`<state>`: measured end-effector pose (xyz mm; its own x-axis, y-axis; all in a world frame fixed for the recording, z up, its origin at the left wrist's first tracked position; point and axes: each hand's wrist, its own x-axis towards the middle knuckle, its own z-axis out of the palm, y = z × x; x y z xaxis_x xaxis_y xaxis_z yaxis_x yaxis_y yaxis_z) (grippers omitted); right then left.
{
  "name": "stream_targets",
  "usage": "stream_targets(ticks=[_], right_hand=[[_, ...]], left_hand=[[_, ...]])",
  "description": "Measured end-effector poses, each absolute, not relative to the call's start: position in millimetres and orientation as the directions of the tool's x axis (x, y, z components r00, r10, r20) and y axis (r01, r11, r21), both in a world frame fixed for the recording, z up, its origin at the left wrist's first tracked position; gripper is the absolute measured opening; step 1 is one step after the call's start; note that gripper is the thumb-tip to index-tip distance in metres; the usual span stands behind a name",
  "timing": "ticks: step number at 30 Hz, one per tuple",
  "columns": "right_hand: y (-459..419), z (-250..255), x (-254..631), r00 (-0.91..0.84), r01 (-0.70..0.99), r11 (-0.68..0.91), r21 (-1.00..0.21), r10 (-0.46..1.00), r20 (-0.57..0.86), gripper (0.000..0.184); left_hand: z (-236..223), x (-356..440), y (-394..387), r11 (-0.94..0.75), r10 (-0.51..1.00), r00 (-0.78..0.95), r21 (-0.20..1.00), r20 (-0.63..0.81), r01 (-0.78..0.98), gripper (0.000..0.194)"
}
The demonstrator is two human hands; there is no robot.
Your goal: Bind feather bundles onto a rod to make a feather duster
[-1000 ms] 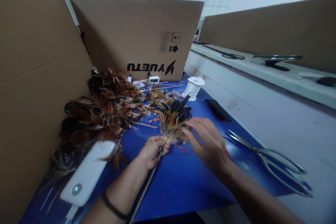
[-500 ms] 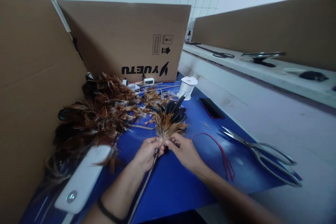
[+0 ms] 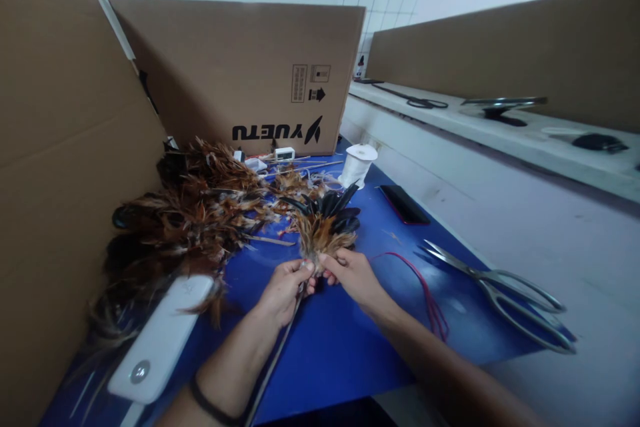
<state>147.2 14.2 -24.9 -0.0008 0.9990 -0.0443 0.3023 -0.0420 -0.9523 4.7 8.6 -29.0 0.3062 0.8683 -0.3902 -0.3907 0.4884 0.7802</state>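
A bundle of brown and black feathers [image 3: 327, 223] fans out at the top of a thin stick [image 3: 276, 353], which slants down toward me. My left hand [image 3: 287, 287] is closed around the stick just under the feather bases, thumb on top. My right hand [image 3: 353, 277] pinches the lower right of the bundle between thumb and fingers, close beside the left. The exact join of feathers and stick is hidden by my fingers. A red cord [image 3: 425, 287] lies to the right of my right hand on the blue table [image 3: 330, 360].
Loose feathers [image 3: 200, 213] heap on the left beside a white power bank [image 3: 163, 340]. Large scissors [image 3: 500, 290] lie at right, tips apart. A phone [image 3: 404, 204] and a white spool [image 3: 358, 167] stand farther back. Cardboard [image 3: 225, 67] walls the left and rear; a ledge [image 3: 450, 113] runs along the right.
My right hand has shifted slightly up and right along the feather bases. My left hand keeps its hold on the stick. The bundle has barely moved.
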Motion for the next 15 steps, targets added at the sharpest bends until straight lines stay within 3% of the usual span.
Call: stream_targets(ticks=[4,10,15], right_hand=[[11.5,-19.7,148.4,0.032,0.219,-0.092,-0.971,0.996,-0.087,0.030],[2.5,-11.8,155.1,0.095,0.198,-0.047,-0.979,0.995,-0.029,0.036],[-8.3,-6.4,157.0,0.014,0.060,-0.165,-0.984,0.986,-0.164,0.025]], left_hand=[[-30.4,3.5,8.7,0.491,0.869,0.294,0.766,-0.398,-0.414,0.021],[-29.5,3.2,8.6,0.494,0.869,0.279,0.753,-0.410,-0.433,0.019],[-30.5,3.7,9.3,0.500,0.866,0.271,0.742,-0.420,-0.446,0.016]])
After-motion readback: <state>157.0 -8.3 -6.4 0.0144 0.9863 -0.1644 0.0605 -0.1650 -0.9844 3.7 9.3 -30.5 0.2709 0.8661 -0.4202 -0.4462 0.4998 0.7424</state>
